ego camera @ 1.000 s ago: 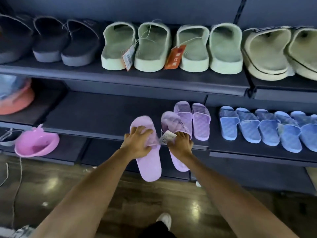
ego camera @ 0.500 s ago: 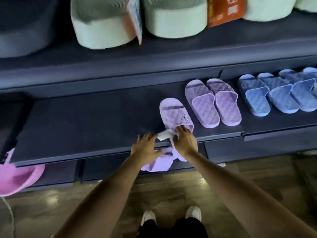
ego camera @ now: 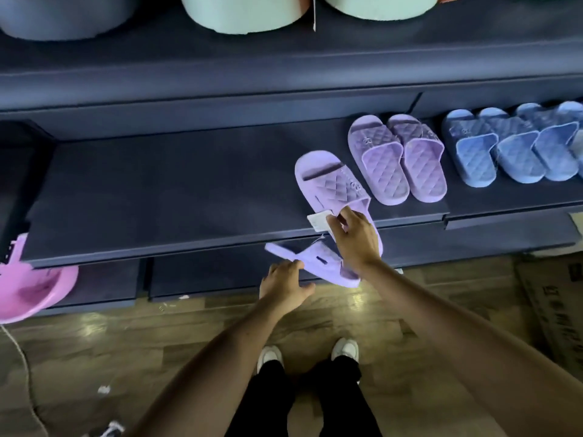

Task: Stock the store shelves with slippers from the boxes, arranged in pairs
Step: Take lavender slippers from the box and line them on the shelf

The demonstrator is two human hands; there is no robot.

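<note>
The right hand (ego camera: 356,238) grips the shelved lilac slipper (ego camera: 328,181), the slack left hand (ego camera: 284,285) seemingly touching its dangling mate (ego camera: 318,260)

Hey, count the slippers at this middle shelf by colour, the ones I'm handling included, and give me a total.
Lilac slippers: 4 (pair on the shelf, one at its front edge under the right hand, which pinches a tag, one below the edge by the left hand)
Blue slippers: 4 in view, the last cut off by the frame
Total: 8
</note>
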